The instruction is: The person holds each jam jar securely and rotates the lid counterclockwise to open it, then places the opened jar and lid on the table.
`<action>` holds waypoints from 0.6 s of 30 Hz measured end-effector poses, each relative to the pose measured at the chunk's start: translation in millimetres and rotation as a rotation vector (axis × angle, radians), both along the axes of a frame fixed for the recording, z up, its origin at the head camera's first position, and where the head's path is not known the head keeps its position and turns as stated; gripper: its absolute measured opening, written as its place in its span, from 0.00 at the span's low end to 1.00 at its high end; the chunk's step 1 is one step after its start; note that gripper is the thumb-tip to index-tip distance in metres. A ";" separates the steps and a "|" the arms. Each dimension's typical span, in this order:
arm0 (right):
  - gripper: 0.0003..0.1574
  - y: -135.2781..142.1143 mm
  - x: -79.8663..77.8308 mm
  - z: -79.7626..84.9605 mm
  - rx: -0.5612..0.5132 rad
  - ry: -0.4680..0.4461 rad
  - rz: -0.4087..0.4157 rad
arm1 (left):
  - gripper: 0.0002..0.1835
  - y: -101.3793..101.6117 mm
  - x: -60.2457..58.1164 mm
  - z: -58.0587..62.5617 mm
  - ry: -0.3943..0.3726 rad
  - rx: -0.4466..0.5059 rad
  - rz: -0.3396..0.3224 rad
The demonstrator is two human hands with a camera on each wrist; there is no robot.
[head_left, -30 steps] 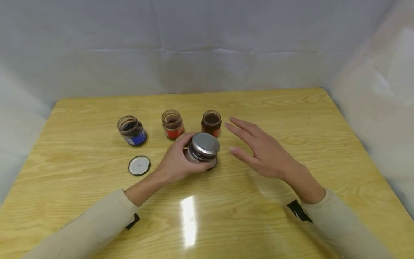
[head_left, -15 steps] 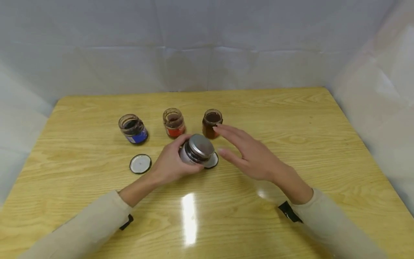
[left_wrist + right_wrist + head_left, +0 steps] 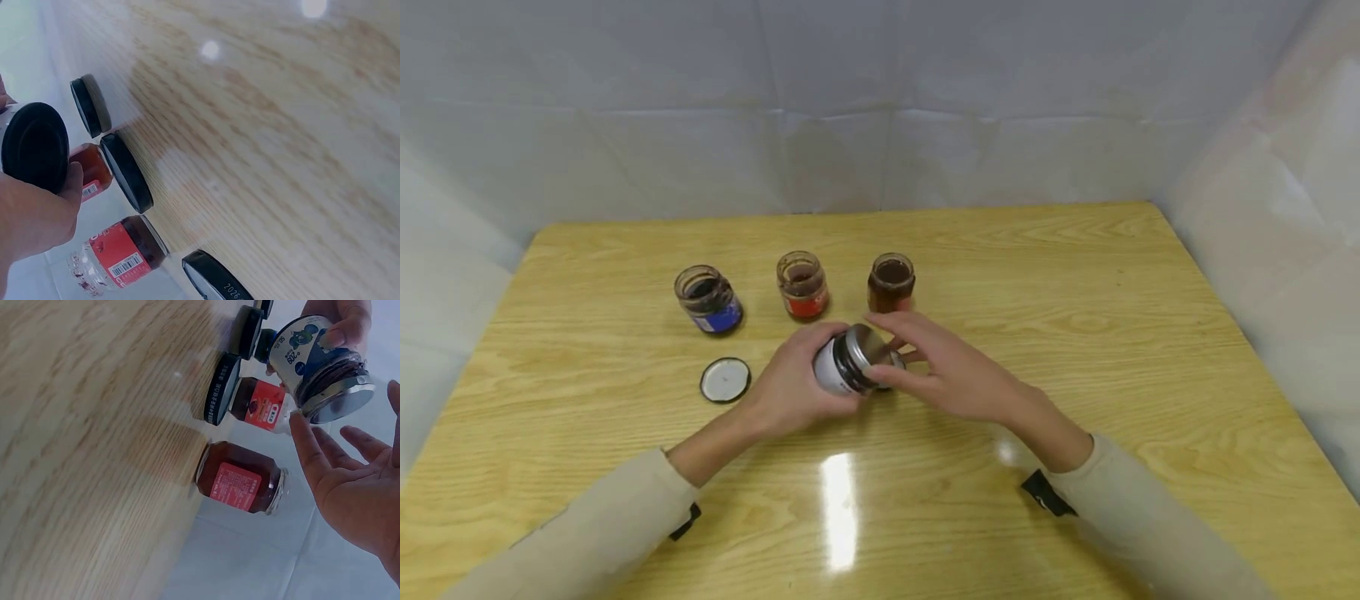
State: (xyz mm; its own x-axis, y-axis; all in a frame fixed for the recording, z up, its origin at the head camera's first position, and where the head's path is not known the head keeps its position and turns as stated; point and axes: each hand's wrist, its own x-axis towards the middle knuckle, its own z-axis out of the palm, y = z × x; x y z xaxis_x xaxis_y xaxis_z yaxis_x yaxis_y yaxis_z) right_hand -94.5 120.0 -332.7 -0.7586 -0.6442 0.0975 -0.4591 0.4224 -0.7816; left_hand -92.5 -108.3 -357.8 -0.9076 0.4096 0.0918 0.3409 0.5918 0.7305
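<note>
My left hand (image 3: pixel 786 379) grips a jar (image 3: pixel 830 369) with a white-and-blue label, held tilted above the table with its lid towards the right. A silver lid (image 3: pixel 343 400) is on this jar. My right hand (image 3: pixel 958 375) is at the lid, thumb and fingers spread either side of it. In the right wrist view one fingertip is right at the lid's rim, while the other fingers stay extended. The jar's dark base (image 3: pixel 35 147) faces the left wrist camera.
Behind the hands stand three lidless jars: a blue-labelled one (image 3: pixel 707 302), a red-labelled one (image 3: pixel 805 287) and a dark reddish-brown one (image 3: pixel 891 283). A loose lid (image 3: pixel 726 380) lies at left, its pale inside up. Another lid (image 3: pixel 223 389) lies near the red-labelled jar.
My right hand has moved left from beside the jar to its lid. The held jar has shifted slightly left and tipped further towards the right hand.
</note>
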 end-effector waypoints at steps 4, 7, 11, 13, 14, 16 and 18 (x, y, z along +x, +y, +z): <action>0.42 -3.0 0.2 -0.7 0.050 -0.045 -0.017 | 0.41 -0.1 2.1 -0.2 0.025 -0.030 -0.029; 0.43 -4.9 -1.0 -2.1 0.068 -0.045 -0.021 | 0.42 0.0 3.2 -0.3 0.040 -0.053 -0.048; 0.40 -5.9 -2.9 -4.3 0.050 -0.056 -0.024 | 0.42 0.1 3.5 0.1 0.049 -0.067 -0.068; 0.39 -5.4 -3.5 -5.1 0.028 -0.076 -0.020 | 0.42 0.1 3.9 0.5 0.049 -0.073 -0.080; 0.38 -5.1 -3.9 -5.6 0.019 -0.084 -0.018 | 0.42 0.2 4.1 0.6 0.047 -0.075 -0.086; 0.37 -4.4 -4.7 -6.4 -0.002 -0.098 -0.008 | 0.42 0.3 4.1 0.7 0.044 -0.083 -0.093; 0.36 -3.4 -5.4 -7.3 -0.013 -0.103 0.001 | 0.43 0.7 4.0 0.4 0.040 -0.088 -0.099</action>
